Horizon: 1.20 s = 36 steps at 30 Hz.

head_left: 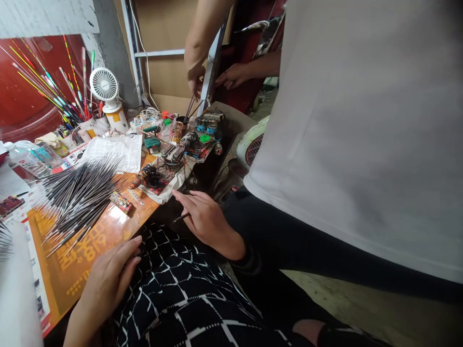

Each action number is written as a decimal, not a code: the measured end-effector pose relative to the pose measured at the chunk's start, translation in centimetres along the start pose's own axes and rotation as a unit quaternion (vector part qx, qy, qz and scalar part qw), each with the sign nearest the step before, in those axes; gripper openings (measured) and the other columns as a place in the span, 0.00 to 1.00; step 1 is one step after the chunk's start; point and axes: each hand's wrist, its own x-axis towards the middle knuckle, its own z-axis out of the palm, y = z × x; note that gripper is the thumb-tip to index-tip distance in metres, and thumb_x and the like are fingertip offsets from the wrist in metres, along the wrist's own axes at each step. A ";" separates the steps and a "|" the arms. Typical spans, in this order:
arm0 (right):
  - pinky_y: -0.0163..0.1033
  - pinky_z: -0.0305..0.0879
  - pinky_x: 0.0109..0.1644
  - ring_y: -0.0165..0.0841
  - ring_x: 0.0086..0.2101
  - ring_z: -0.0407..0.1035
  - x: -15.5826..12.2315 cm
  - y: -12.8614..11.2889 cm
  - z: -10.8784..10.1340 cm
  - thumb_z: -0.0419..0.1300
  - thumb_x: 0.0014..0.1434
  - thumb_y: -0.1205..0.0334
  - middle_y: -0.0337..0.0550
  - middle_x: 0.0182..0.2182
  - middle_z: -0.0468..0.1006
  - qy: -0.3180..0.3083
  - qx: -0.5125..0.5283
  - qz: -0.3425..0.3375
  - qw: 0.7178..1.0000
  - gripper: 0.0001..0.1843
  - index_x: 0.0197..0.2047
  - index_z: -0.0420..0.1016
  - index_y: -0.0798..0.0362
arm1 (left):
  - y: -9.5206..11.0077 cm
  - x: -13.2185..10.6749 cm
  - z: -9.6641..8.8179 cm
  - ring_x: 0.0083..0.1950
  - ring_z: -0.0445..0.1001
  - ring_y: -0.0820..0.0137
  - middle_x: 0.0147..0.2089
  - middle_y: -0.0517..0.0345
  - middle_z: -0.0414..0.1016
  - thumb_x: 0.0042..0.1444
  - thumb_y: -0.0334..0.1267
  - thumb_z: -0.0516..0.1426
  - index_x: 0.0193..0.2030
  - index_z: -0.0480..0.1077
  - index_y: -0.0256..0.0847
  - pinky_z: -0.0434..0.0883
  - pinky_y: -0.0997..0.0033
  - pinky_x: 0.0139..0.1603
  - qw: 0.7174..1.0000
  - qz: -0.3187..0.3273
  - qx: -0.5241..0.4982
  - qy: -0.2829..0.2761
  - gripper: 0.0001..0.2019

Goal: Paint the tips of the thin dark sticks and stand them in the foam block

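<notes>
My right hand (210, 226) is raised off the table's front edge, fingers pinched around a thin dark stick (182, 217). Only a short end of the stick shows; the rest is hidden by the hand. My left hand (110, 272) lies on the near edge of the orange-covered table (83, 270), fingers stretched and holding nothing. Beyond it on the table is a large pile of slender dark rods with pale tips (81, 193). A small patterned box (122, 203) sits beside the pile, close to a paint-smeared board (166, 185).
A co-worker in a pale shirt (354, 120) stands close on the right, one hand (195, 77) over a dark cup of sticks (183, 123). Further back are a small white fan (104, 84), a printed sheet (126, 149) and a cluster of colourful floats (72, 96).
</notes>
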 end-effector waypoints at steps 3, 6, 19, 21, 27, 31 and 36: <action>0.52 0.67 0.61 0.40 0.47 0.74 -0.1 0.1 0.2 0.49 0.61 0.71 0.49 0.49 0.81 0.000 0.000 -0.004 1.000 0.31 0.68 0.61 0.57 | -0.1 0.1 0.2 0.42 0.82 0.72 0.44 0.55 0.82 0.68 0.31 0.52 0.66 0.63 0.43 0.80 0.73 0.46 1.000 -0.002 0.003 -0.004 0.20; 0.52 0.67 0.61 0.40 0.47 0.75 -0.1 0.1 0.3 0.49 0.61 0.71 0.49 0.48 0.81 0.001 -0.001 -0.006 1.000 0.31 0.68 0.61 0.58 | -0.2 0.1 0.3 0.42 0.82 0.72 0.44 0.54 0.82 0.69 0.32 0.52 0.66 0.63 0.43 0.81 0.73 0.45 1.000 -0.001 0.011 -0.001 0.19; 0.54 0.67 0.61 0.41 0.45 0.74 0.0 0.0 0.1 0.49 0.60 0.72 0.48 0.44 0.81 -0.016 0.016 0.005 1.000 0.35 0.71 0.59 0.55 | -3.2 -3.5 0.2 0.36 0.83 0.72 0.40 0.60 0.84 0.68 0.40 0.55 0.62 0.67 0.45 0.78 0.76 0.38 0.990 -0.094 0.090 0.051 0.17; 0.53 0.66 0.61 0.41 0.45 0.74 0.1 -0.1 0.0 0.50 0.60 0.72 0.48 0.45 0.81 -0.020 0.014 0.008 1.000 0.35 0.71 0.59 0.55 | -4.2 -4.6 0.4 0.35 0.83 0.71 0.41 0.59 0.84 0.68 0.41 0.56 0.61 0.68 0.45 0.77 0.76 0.37 0.984 -0.121 0.109 0.070 0.17; 0.52 0.65 0.63 0.39 0.43 0.74 0.2 -0.2 0.1 0.50 0.61 0.71 0.49 0.44 0.81 -0.028 0.011 0.008 1.000 0.32 0.69 0.61 0.59 | -5.9 -6.7 1.0 0.34 0.83 0.71 0.36 0.60 0.84 0.67 0.40 0.58 0.61 0.69 0.42 0.75 0.78 0.33 0.968 -0.169 0.143 0.119 0.18; 0.52 0.64 0.63 0.38 0.43 0.74 0.2 -0.2 0.1 0.50 0.62 0.71 0.48 0.43 0.81 -0.031 0.009 0.009 0.999 0.31 0.69 0.62 0.59 | -6.5 -7.0 1.6 0.31 0.82 0.72 0.33 0.61 0.83 0.67 0.41 0.58 0.59 0.70 0.42 0.72 0.78 0.30 0.958 -0.173 0.182 0.140 0.16; 0.53 0.64 0.63 0.39 0.43 0.74 0.3 -0.3 0.0 0.50 0.62 0.70 0.49 0.44 0.81 -0.040 0.015 0.009 0.999 0.32 0.69 0.61 0.59 | -7.2 -7.7 2.2 0.31 0.82 0.70 0.32 0.61 0.83 0.66 0.39 0.58 0.59 0.71 0.41 0.72 0.76 0.31 0.952 -0.173 0.195 0.164 0.16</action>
